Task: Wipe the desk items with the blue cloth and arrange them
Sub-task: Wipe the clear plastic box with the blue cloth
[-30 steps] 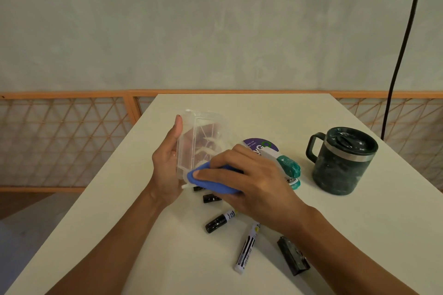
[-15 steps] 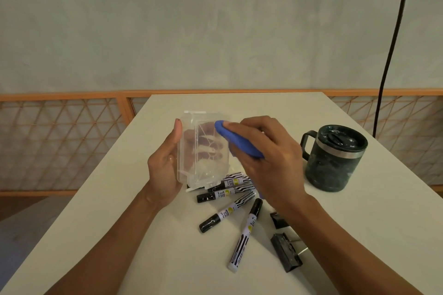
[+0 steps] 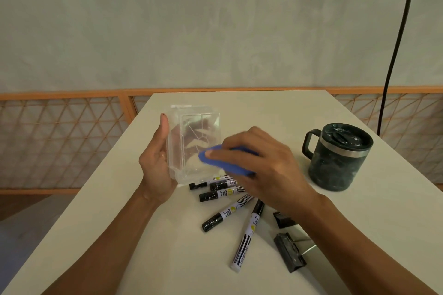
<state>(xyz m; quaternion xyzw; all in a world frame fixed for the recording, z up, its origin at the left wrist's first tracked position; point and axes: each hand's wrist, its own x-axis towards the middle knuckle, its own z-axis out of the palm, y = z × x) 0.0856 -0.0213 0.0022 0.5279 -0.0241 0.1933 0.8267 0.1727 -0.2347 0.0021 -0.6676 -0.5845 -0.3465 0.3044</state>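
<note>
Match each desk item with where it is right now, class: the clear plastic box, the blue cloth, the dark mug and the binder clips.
Items:
1. clear plastic box
2. blue cloth
3. dark mug
4. binder clips

Places:
A. standing at the table's right, handle pointing left
B. gripped in the left hand
C. lying near the right forearm
D. pressed against the box by the right hand

Pairs: 1-B, 2-D, 3-A, 4-C

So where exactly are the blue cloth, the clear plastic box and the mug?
blue cloth (image 3: 236,168): head view, on the lower fold below the fingers.
clear plastic box (image 3: 191,127): head view, on its upper see-through wall.
mug (image 3: 335,167): head view, on its dark side wall.
</note>
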